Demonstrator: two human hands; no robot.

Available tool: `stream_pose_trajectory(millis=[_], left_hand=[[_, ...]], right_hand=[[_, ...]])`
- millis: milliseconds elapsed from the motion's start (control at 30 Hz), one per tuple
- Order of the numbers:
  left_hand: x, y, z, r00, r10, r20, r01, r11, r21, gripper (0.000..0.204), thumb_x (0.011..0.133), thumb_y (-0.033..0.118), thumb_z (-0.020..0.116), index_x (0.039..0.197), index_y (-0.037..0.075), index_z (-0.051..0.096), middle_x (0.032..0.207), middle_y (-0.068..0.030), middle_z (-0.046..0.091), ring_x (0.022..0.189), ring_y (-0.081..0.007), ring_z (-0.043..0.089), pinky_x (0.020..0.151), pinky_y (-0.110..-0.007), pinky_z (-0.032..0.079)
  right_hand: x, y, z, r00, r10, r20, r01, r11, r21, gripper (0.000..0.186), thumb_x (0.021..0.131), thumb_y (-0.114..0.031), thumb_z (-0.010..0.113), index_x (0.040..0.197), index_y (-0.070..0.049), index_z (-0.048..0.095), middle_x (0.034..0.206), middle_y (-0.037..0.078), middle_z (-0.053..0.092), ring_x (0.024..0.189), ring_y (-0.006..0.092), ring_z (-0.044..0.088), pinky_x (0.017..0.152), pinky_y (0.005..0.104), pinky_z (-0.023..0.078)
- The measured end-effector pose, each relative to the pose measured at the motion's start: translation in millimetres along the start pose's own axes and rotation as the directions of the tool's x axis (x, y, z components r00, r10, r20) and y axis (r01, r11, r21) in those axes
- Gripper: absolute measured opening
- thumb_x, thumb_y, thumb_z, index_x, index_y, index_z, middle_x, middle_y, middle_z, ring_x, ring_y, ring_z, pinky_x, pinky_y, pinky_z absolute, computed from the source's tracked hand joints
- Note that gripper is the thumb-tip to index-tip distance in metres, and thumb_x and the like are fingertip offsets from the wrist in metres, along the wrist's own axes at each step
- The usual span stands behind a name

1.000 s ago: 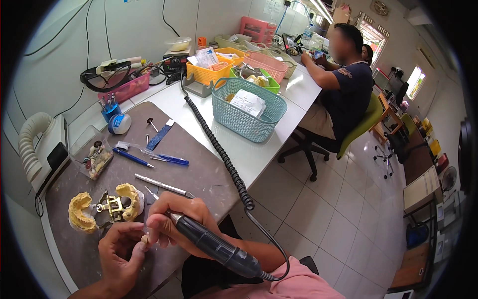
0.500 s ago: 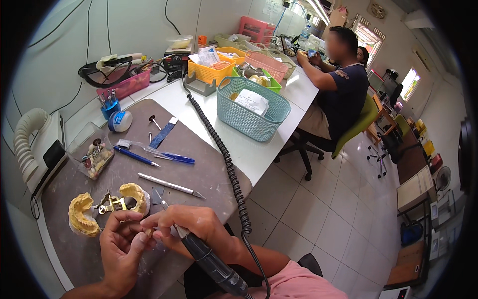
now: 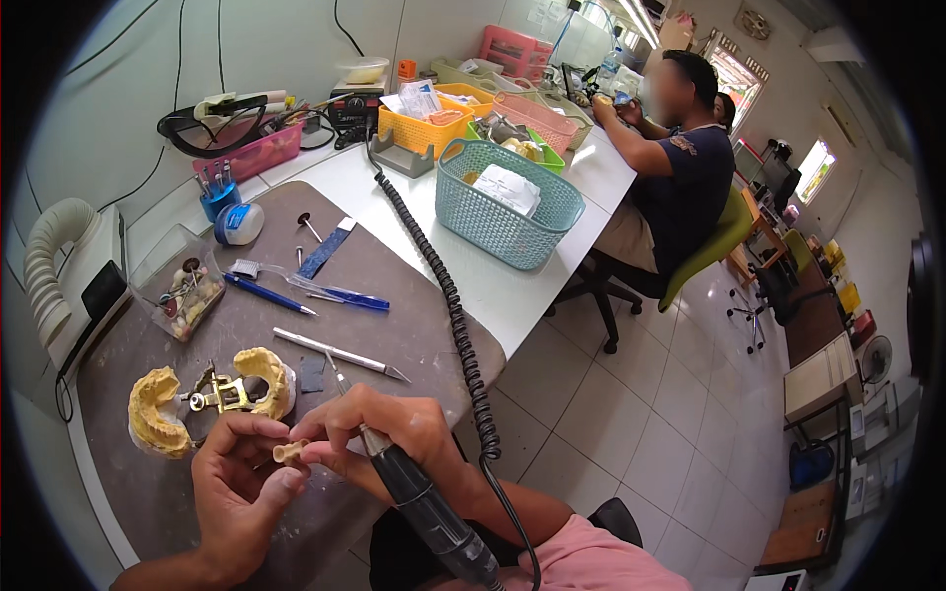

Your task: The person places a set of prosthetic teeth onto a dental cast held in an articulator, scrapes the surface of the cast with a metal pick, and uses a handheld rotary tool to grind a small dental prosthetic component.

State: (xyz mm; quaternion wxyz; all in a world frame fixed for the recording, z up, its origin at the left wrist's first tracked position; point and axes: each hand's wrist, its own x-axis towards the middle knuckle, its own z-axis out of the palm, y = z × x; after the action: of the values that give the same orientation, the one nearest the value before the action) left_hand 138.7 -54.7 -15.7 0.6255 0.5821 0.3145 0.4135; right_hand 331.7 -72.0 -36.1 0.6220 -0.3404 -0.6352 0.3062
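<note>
My left hand is curled around a small hollow beige piece, its thumb slightly below it. The fingertips of my right hand also meet the piece, while that hand grips a black rotary handpiece with a coiled cord, its thin bur pointing up-left. Just beyond my hands on the grey mat stand two yellow dental casts joined by a brass articulator. A silver knife lies above my right hand, near blue pens.
A clear bit box and white suction unit are at left. Coloured baskets line the white bench. A co-worker sits on a green chair at the right, another person behind. Tiled floor lies right of the bench.
The beige piece has turned, showing its hollow, and my left thumb has dropped off it slightly. The handpiece has swung to a steeper angle. The co-worker's hands have shifted slightly.
</note>
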Motion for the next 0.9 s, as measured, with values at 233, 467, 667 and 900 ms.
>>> stream_pose_trajectory(millis=[233, 467, 667, 900], left_hand=[[-0.7, 3.3, -4.9, 0.996, -0.088, -0.018, 0.088, 0.996, -0.01, 0.025, 0.089, 0.001, 0.069, 0.109, -0.001, 0.055, 0.102, -0.0098, 0.063, 0.09, -0.0136, 0.064, 0.075, -0.027, 0.055], [1.9, -4.2, -6.1, 0.994, 0.102, -0.048, -0.102, 0.995, -0.01, 0.017, 0.089, 0.001, 0.068, 0.104, -0.002, 0.059, 0.104, -0.013, 0.064, 0.093, -0.0151, 0.064, 0.075, -0.027, 0.055], [-0.6, 2.1, -2.7, 0.992, 0.052, -0.115, -0.058, 0.997, -0.053, 0.015, 0.091, 0.002, 0.067, 0.104, -0.003, 0.06, 0.107, -0.015, 0.067, 0.098, -0.0175, 0.066, 0.083, -0.029, 0.055], [0.4, 8.1, 7.3, 0.991, -0.128, 0.035, 0.127, 0.991, 0.046, 0.014, 0.092, 0.004, 0.066, 0.104, -0.003, 0.061, 0.104, -0.0121, 0.068, 0.093, -0.0158, 0.067, 0.089, -0.029, 0.053]], right_hand=[[-0.1, -0.2, 0.2, 1.0, 0.004, 0.007, -0.005, 0.999, 0.032, 0.022, 0.082, -0.004, 0.077, 0.083, -0.004, 0.055, 0.086, 0.01, 0.071, 0.077, 0.0204, 0.072, 0.066, 0.0305, 0.055], [1.0, -6.8, -3.3, 0.991, 0.031, 0.13, -0.018, 0.995, -0.098, 0.027, 0.082, -0.005, 0.079, 0.084, -0.005, 0.052, 0.092, 0.014, 0.073, 0.085, 0.0191, 0.072, 0.073, 0.0302, 0.057], [0.2, -2.6, 1.5, 1.0, -0.023, -0.015, 0.022, 0.999, -0.037, 0.018, 0.085, -0.009, 0.077, 0.087, -0.003, 0.06, 0.08, 0.007, 0.067, 0.069, 0.0172, 0.067, 0.064, 0.0294, 0.053], [-2.4, -5.5, -13.6, 0.999, 0.017, -0.045, -0.013, 0.997, 0.076, 0.018, 0.089, -0.014, 0.074, 0.089, -0.001, 0.063, 0.084, 0.008, 0.07, 0.073, 0.0154, 0.067, 0.068, 0.0291, 0.054]])
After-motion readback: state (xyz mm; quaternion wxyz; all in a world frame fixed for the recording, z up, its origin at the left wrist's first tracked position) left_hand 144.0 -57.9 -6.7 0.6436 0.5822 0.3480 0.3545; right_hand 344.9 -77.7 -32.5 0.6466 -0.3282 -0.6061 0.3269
